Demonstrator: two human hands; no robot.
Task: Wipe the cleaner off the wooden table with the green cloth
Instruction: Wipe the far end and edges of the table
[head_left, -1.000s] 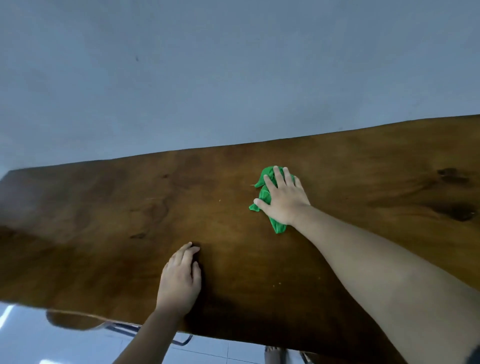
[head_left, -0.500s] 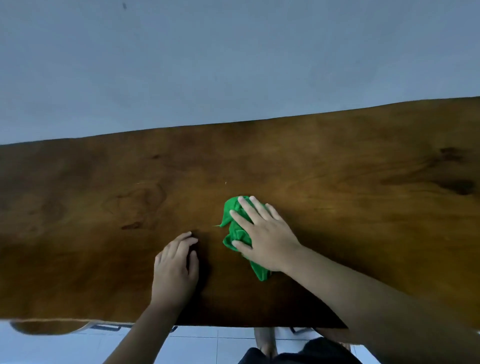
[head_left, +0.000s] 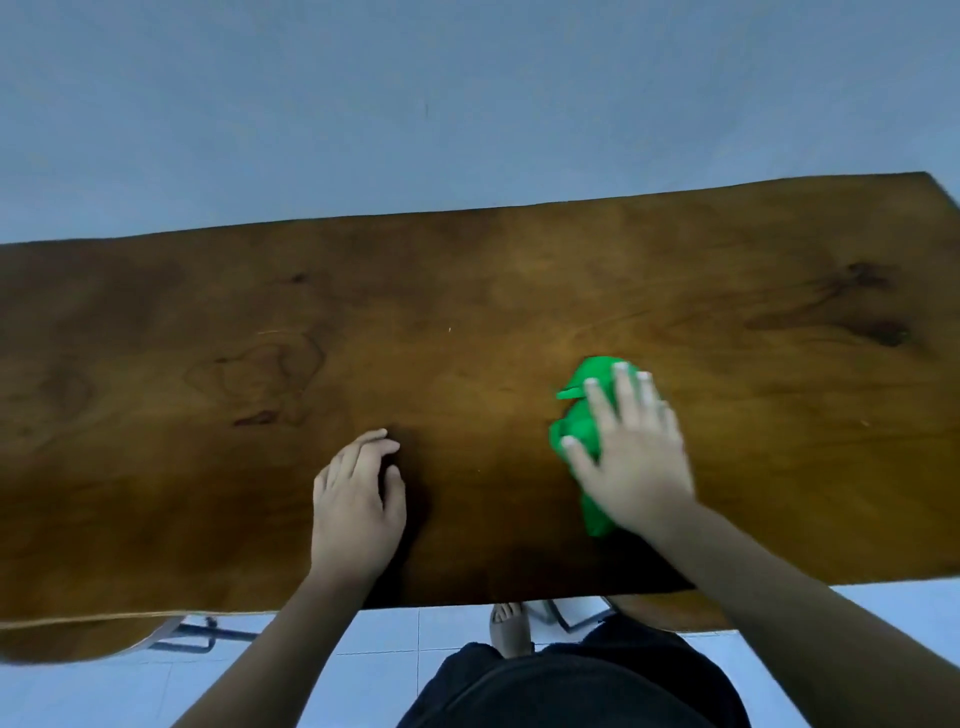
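The wooden table fills the middle of the head view, dark brown with knots in the grain. A crumpled green cloth lies on it right of centre, near the front edge. My right hand presses flat on the cloth with fingers spread, covering most of it; it is blurred. My left hand rests palm down on the bare wood to the left of the cloth, fingers slightly curled, holding nothing. No cleaner shows on the surface.
A plain blue-grey wall stands right behind the table's far edge. Below the front edge I see a white tiled floor, metal table legs, my dark shorts and one foot.
My right hand has dragged the green cloth toward the front edge and then to the right across the table. My left hand has stayed planted on the wood.
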